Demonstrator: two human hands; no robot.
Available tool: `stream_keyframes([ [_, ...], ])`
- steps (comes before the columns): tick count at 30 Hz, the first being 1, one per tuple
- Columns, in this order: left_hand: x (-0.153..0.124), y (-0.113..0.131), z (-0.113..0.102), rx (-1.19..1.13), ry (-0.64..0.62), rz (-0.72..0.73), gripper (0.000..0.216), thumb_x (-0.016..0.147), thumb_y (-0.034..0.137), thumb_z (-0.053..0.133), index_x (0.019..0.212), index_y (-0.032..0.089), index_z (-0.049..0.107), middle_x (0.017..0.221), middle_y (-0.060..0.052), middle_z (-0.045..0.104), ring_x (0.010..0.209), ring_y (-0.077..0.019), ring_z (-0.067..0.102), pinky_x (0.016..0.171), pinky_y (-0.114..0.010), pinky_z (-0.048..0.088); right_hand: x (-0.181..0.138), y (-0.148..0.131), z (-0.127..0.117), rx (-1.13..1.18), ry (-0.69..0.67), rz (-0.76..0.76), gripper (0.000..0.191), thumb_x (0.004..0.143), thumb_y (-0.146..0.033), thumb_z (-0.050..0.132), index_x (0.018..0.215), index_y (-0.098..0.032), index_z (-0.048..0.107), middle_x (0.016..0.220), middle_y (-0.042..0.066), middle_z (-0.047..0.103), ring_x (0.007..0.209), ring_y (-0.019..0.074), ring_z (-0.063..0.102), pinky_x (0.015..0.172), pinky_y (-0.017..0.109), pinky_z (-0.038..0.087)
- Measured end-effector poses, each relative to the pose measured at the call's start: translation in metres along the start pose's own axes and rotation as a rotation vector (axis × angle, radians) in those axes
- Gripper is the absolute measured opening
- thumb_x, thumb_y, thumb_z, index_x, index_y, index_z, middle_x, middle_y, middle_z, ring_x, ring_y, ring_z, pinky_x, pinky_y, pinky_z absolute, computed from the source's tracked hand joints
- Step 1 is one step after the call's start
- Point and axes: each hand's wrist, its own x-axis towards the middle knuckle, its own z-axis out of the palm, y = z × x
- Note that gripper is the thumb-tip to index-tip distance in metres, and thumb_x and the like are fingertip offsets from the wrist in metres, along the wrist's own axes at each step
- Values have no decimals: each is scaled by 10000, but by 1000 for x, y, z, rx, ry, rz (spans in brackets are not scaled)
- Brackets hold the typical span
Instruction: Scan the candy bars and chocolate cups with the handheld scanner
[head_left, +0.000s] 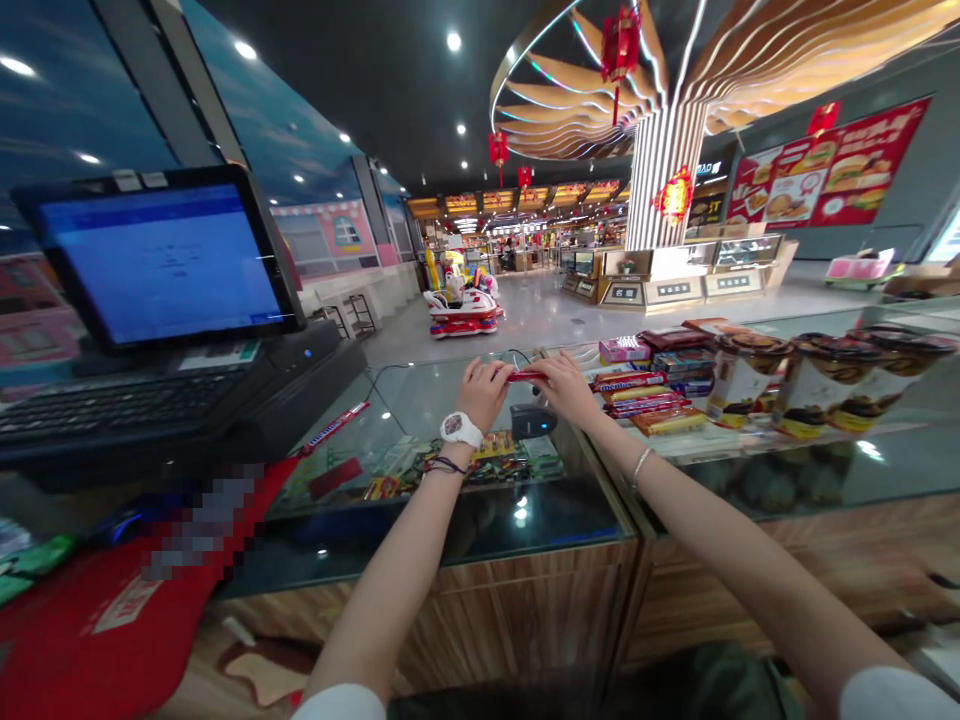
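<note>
My left hand (484, 392), with a white watch (461, 430) on the wrist, and my right hand (566, 387) both grip a thin red candy roll (527, 377), one at each end. It is held level above the glass counter (420, 390). Just below the hands lies a black barcode scanner (531, 422) with a blue light. Close to my right hand, several Mentos rolls (634, 382) are stacked beside yellow packs (671, 420). Another candy roll (335, 428) lies apart on the left, near the computer.
At the left stand a monitor (165, 260) and a black keyboard (90, 400), with a red bag or cloth (172, 580) in front. Lidded cups (817, 385) and boxed sweets (679, 360) line the right counter. Packets (487, 455) show under the glass.
</note>
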Motion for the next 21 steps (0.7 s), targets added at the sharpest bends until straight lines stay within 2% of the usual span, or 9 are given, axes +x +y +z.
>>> stream_keyframes([
  [4, -1, 6, -1, 7, -18, 21, 277, 960, 207, 467, 1186, 246, 623, 1130, -54, 691, 1048, -201, 628, 1134, -439, 352, -3, 2, -3, -3, -16, 12, 243, 943, -260, 532, 1148, -262, 662, 1111, 58, 717, 1075, 245, 623, 1143, 534, 312],
  [9, -4, 4, -7, -5, -60, -63, 283, 958, 212, 478, 1205, 235, 615, 1155, -55, 685, 1059, -208, 625, 1135, -427, 344, -3, 3, -6, -2, 15, 9, 399, 878, -212, 579, 1275, -249, 582, 1270, 97, 620, 1209, 272, 544, 1088, 492, 392],
  [12, -3, 4, -8, -23, -89, -75, 286, 960, 226, 480, 1215, 233, 609, 1165, -54, 682, 1071, -205, 619, 1140, -425, 337, -3, 8, -7, -4, 22, 22, 357, 867, -171, 558, 1211, -246, 615, 1183, 99, 642, 1161, 280, 560, 1054, 487, 419],
  [15, -2, 5, -7, -42, -102, -71, 302, 961, 235, 475, 1238, 232, 597, 1169, -54, 681, 1091, -205, 609, 1147, -433, 328, -4, 13, -7, -27, 16, 11, 297, 880, -173, 547, 1148, -252, 646, 1093, 80, 670, 1108, 272, 582, 1081, 502, 391],
  [21, -5, 8, -3, -40, -82, -68, 363, 937, 214, 497, 1294, 234, 564, 1256, -68, 634, 1166, -216, 574, 1162, -436, 311, -7, 16, -3, -65, 28, -26, 259, 926, -215, 536, 1153, -241, 656, 1095, 70, 684, 1080, 237, 607, 1116, 488, 361],
])
